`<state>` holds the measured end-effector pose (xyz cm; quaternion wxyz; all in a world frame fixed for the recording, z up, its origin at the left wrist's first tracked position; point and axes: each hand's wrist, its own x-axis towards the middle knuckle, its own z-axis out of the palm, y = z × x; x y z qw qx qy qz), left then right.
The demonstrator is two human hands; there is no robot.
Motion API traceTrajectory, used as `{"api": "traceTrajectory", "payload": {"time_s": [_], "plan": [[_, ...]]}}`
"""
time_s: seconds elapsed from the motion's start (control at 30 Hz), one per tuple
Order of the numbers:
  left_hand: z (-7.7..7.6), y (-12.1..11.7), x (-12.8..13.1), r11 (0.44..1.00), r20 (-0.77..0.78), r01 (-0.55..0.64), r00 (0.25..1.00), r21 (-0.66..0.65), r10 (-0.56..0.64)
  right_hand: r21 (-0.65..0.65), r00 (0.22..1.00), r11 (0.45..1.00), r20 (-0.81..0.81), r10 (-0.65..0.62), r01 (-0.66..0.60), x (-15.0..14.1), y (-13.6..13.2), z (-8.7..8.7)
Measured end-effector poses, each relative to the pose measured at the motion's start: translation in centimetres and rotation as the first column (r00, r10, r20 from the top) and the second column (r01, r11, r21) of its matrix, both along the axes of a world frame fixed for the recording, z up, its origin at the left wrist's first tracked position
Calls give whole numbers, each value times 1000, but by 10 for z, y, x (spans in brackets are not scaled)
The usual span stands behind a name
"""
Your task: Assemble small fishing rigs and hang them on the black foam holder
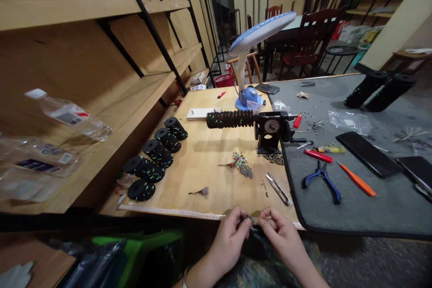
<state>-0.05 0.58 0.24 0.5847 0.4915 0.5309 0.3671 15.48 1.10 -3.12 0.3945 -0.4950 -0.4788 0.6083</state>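
My left hand (pixel 231 236) and my right hand (pixel 279 230) meet at the front edge of the wooden table (pixel 189 166), each with thumb and fingers pinched together. Something small and thin, dark with a pale glint, shows at the left fingertips; its kind is too fine to make out. Whatever the right fingers pinch is hidden. Just beyond the hands lie thread snips (pixel 278 189), a pile of colourful beads (pixel 239 159) with small metal pieces (pixel 246 171), and a small bundle of fine wires (pixel 202 191).
A hand-cranked winder (pixel 270 128) carries a wound black foam roll (pixel 229 119). Several black foam rolls (pixel 141 190) line the left side. On the grey mat (pixel 317 216) are blue pliers (pixel 322 182), an orange-handled tool (pixel 357 179) and phones (pixel 369 154). A lamp (pixel 249 99) stands behind.
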Motion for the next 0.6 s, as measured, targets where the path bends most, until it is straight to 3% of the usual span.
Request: {"api": "traceTrajectory", "payload": {"time_s": [0.17, 0.33, 0.43, 0.6], "plan": [[8, 0, -1, 1000, 24, 11, 1000, -2, -11, 166, 971, 984, 240, 22, -64, 5, 1, 13], [13, 1, 1, 998, 25, 32, 999, -47, -31, 333, 883, 924, 469, 11, -188, 7, -2, 19], [10, 3, 1, 999, 24, 7, 1000, -31, -6, 402, 837, 885, 547, -25, -237, 8, -5, 16], [4, 6, 1, 991, 115, -24, 993, -135, 40, 443, 789, 852, 612, -58, -281, 8, -9, 12]]}}
